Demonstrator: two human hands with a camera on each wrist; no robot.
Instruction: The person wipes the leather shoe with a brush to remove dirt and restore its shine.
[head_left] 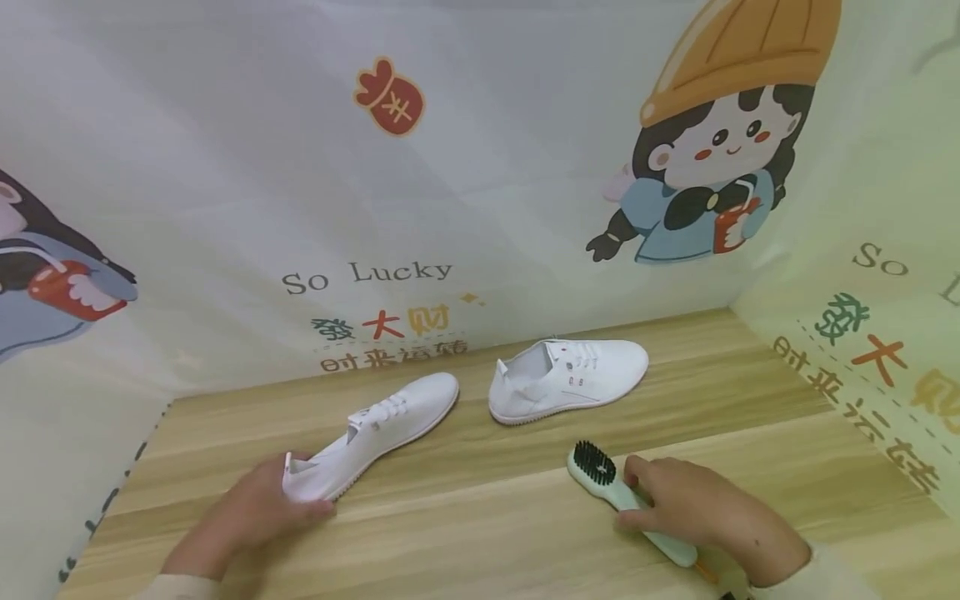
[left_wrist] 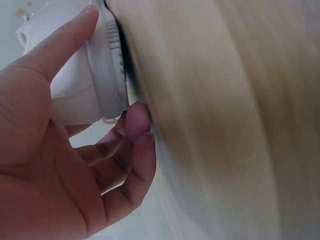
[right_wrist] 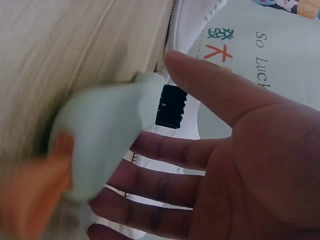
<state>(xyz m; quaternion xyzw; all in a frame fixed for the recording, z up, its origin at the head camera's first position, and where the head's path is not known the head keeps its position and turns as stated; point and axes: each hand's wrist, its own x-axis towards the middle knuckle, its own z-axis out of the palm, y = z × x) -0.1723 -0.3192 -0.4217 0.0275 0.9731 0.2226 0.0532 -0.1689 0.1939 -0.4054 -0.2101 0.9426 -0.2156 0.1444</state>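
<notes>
In the head view my left hand is at the heel of a white lace-up shoe, its toe pointing up and right. The thumb lies along the shoe's side in the left wrist view, with the other fingers curled at the heel. My right hand is over the handle of a pale green brush, thumb and fingers to either side of it. Black bristles face up at the brush's head. In the right wrist view those fingers are fairly straight, spread beside the handle.
A second white shoe lies behind the brush on the wood-patterned surface, near the back wall. Printed cloth with cartoon figures and lettering hangs behind and at both sides. An orange strap hangs from the brush's handle end.
</notes>
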